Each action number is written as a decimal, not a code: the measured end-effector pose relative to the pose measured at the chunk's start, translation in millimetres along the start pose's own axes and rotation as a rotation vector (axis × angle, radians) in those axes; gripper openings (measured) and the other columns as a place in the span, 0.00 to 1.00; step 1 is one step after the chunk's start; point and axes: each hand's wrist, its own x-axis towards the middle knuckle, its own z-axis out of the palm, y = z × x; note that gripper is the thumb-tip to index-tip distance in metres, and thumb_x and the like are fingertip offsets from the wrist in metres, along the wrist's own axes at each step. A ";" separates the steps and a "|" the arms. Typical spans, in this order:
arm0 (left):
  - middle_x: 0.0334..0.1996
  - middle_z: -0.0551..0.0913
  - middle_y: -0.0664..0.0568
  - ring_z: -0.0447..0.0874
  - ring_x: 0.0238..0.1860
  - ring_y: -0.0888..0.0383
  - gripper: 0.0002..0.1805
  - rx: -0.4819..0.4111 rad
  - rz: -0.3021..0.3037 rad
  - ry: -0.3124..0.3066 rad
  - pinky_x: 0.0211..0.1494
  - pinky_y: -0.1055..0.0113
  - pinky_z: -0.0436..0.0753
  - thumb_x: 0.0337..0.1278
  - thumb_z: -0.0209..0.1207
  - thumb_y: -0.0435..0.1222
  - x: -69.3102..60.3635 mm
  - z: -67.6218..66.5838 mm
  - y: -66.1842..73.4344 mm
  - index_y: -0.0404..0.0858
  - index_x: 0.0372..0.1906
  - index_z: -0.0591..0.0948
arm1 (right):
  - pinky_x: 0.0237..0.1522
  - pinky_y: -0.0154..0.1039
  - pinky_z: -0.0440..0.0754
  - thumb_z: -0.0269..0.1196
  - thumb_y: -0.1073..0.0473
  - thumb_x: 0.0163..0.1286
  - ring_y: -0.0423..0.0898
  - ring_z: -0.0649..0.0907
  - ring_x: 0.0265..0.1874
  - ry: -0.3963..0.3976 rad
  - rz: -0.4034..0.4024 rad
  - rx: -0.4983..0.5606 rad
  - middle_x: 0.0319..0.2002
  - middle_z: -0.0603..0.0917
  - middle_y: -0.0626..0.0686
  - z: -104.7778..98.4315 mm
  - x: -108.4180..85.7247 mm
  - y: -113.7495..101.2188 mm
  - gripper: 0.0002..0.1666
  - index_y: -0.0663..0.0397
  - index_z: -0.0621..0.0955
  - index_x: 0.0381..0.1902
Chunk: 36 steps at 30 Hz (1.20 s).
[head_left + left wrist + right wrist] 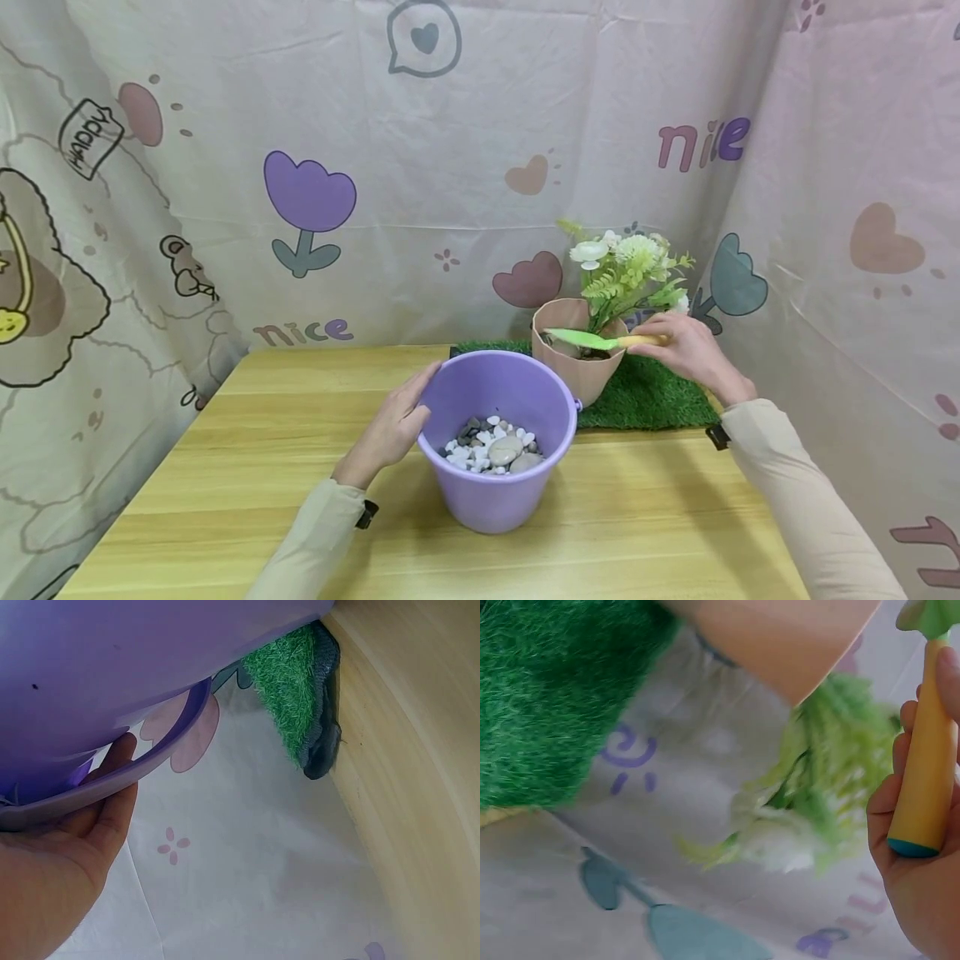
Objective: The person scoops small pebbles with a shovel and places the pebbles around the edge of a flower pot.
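Observation:
A purple bucket [491,500] stands upright on the table, with white pebbles [468,454], dark stones and larger smooth stones inside. At its left rim my left hand [390,425] grips it; in the left wrist view the fingers pass behind the bucket's handle [112,784]. My right hand [686,346] holds a small garden trowel by its yellow handle [926,765]. The trowel's green blade [581,338] points left over the mouth of a pink flowerpot [588,383]. White flowers with green leaves [633,267] rise from the pot, which holds dark matter and a pale stone.
Beneath the pot lies a green artificial turf mat [652,400] at the table's back right. The wooden table [247,467] extends left and in front of the bucket. A printed cloth [450,167] hangs behind and on both sides.

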 end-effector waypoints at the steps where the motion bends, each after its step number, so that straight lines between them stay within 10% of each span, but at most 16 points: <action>1: 0.73 0.64 0.39 0.65 0.71 0.42 0.37 0.000 0.001 0.000 0.71 0.44 0.66 0.56 0.45 0.28 0.1 0.0 0.1 0.35 0.75 0.59 | 0.31 0.37 0.73 0.72 0.51 0.56 0.40 0.78 0.29 0.000 -0.021 0.014 0.35 0.87 0.46 0.7 0.5 -4.9 0.12 0.44 0.90 0.39; 11: 0.72 0.65 0.38 0.65 0.71 0.41 0.36 0.009 0.007 0.008 0.72 0.45 0.65 0.56 0.45 0.28 -0.4 0.4 -0.3 0.33 0.74 0.60 | 0.31 0.32 0.76 0.69 0.49 0.61 0.32 0.77 0.28 -0.130 -0.177 0.204 0.36 0.85 0.36 3.5 10.7 -55.5 0.10 0.37 0.89 0.41; 24: 0.72 0.65 0.41 0.64 0.72 0.43 0.36 0.003 -0.003 0.002 0.72 0.45 0.65 0.57 0.45 0.28 0.9 0.1 1.4 0.35 0.75 0.60 | 0.28 0.30 0.73 0.68 0.44 0.60 0.30 0.73 0.22 -0.269 -0.321 0.165 0.30 0.81 0.31 4.2 24.9 -93.7 0.08 0.31 0.88 0.37; 36: 0.72 0.65 0.41 0.65 0.71 0.43 0.36 0.003 -0.009 -0.003 0.72 0.46 0.66 0.57 0.45 0.28 1.0 0.4 0.5 0.34 0.75 0.60 | 0.30 0.30 0.76 0.72 0.43 0.56 0.30 0.77 0.25 -0.515 -0.250 0.118 0.25 0.80 0.30 -4.1 41.7 -120.3 0.04 0.28 0.88 0.31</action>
